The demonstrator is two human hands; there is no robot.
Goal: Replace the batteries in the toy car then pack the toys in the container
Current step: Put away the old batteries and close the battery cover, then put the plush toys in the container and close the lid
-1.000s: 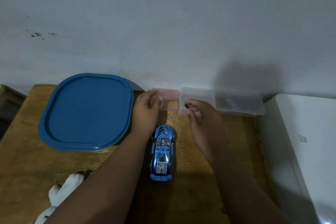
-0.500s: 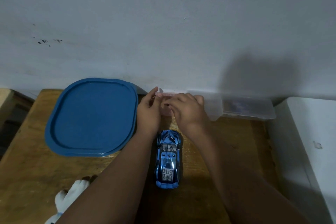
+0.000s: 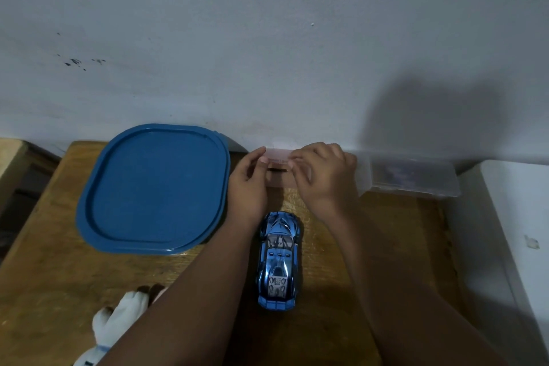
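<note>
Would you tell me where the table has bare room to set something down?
Bare wood lies between lid and plush toy, and in front of the clear box, right of the car. The wall side is crowded: lid, left hand, pink box, right hand, clear box.

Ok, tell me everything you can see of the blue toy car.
The toy car is glossy metallic blue and shaped like a sports car, with dark windows and a silver panel at its near end. It sits roof up on the wooden table, lengthwise toward the wall. The left hand and right hand are beyond it, neither touching it. Its underside is hidden.
</note>
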